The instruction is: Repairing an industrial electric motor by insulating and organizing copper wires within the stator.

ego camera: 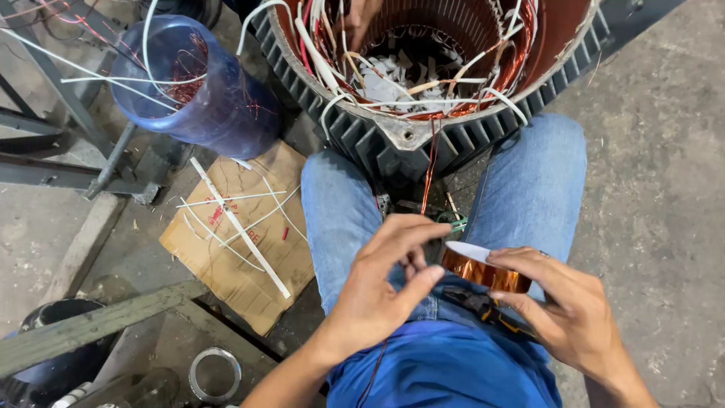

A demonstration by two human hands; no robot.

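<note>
amber tape roll (483, 270) sits gripped in right hand (563, 310); left hand (381, 287), fingers pinched, just beside it.

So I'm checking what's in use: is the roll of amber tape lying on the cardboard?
No, the roll of amber tape is held in the right hand over the lap, apart from the cardboard.

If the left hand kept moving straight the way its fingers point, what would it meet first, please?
Most likely the amber tape roll held in the right hand; the left hand points toward it, though depth is unclear.
</note>
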